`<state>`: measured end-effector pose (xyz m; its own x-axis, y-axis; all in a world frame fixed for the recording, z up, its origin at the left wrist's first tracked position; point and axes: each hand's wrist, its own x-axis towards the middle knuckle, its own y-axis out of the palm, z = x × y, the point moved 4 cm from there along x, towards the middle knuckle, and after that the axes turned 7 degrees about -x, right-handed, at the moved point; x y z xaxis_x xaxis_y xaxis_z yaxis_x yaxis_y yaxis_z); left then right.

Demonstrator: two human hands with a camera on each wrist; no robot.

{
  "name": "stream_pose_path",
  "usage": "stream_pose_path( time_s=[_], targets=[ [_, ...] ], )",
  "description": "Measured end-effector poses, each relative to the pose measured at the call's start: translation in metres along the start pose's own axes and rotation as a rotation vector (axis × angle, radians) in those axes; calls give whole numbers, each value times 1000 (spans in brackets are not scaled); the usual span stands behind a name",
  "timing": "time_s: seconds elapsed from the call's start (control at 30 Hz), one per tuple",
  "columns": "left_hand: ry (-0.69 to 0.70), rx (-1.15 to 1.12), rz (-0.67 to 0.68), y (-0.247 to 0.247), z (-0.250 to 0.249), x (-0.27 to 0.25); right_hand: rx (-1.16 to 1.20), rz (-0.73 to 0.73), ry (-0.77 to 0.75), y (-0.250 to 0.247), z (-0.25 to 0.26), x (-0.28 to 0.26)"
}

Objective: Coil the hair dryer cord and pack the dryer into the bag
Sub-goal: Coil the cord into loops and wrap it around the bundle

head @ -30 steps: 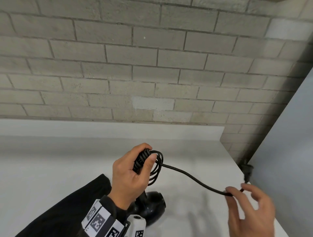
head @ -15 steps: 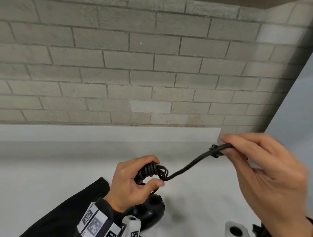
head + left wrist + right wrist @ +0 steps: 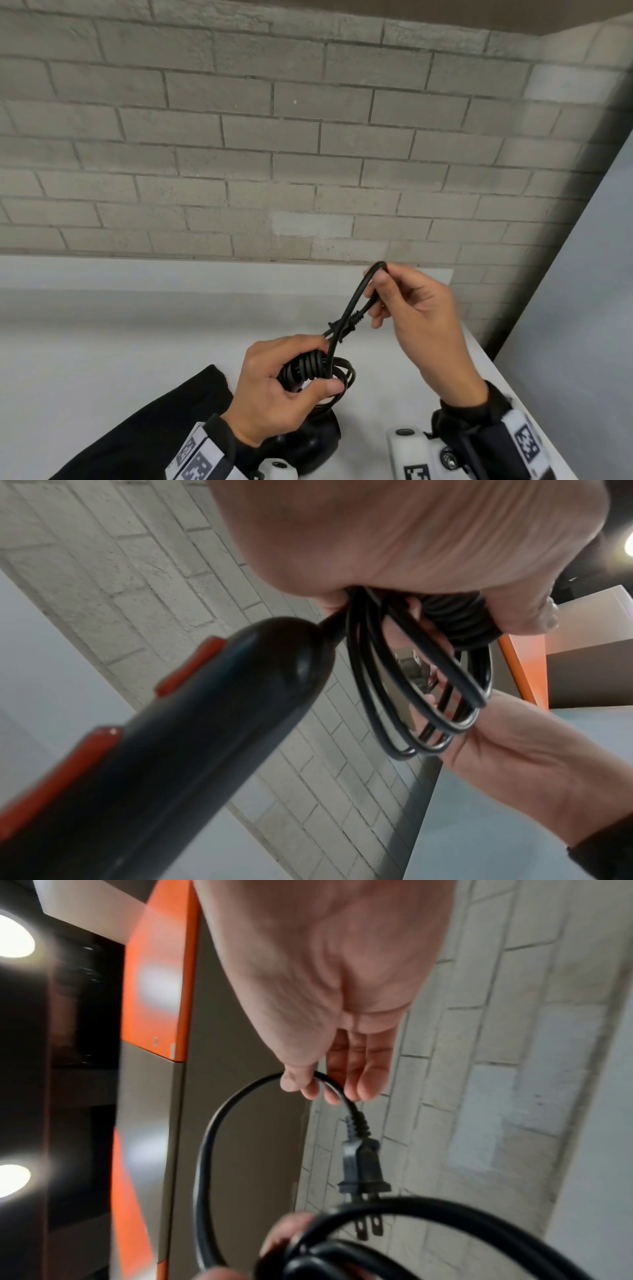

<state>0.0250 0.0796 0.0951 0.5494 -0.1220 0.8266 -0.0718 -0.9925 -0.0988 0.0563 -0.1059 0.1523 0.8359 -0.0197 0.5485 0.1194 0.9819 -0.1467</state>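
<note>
I'm seeing the left hand (image 3: 274,387) gripping the black cord (image 3: 317,371) — tightly coiled — above the worktop (image 3: 102,342), right hand (image 3: 414,318) fingers pinching its looped end near the plug (image 3: 361,1164), glossy black dryer (image 3: 164,750) hanging below — red switches showing.

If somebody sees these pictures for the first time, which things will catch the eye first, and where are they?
First comes the black cord, stretched in the air between the two hands above the white table. The left hand grips the coiled bundle, and the right hand pinches the cord near the plug. Below hangs the black hair dryer with orange buttons, before a grey brick wall.
</note>
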Motion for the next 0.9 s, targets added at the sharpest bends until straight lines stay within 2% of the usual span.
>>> stream_pose_path(
  time_s=[0.23, 0.4, 0.57, 0.73, 0.8, 0.9],
  targets=[
    [-13, 3, -20, 0, 1, 2, 154, 71, 166, 16, -29, -14],
    [-4, 32, -41, 2, -2, 5, 206, 176, 255, 32, -31, -26],
    [-15, 65, -109, -1, -3, 7, 282, 342, 315, 48, -28, -38],
    [-69, 121, -227, -8, 1, 7, 395, 355, 286, 50, -27, -54],
    [-108, 109, -275, -10, 4, 7, 460, 411, 215, 51, -26, -66],
    [-145, 72, -275, -9, 4, 6, 310, 449, 78, 50, -25, -78]
  ],
)
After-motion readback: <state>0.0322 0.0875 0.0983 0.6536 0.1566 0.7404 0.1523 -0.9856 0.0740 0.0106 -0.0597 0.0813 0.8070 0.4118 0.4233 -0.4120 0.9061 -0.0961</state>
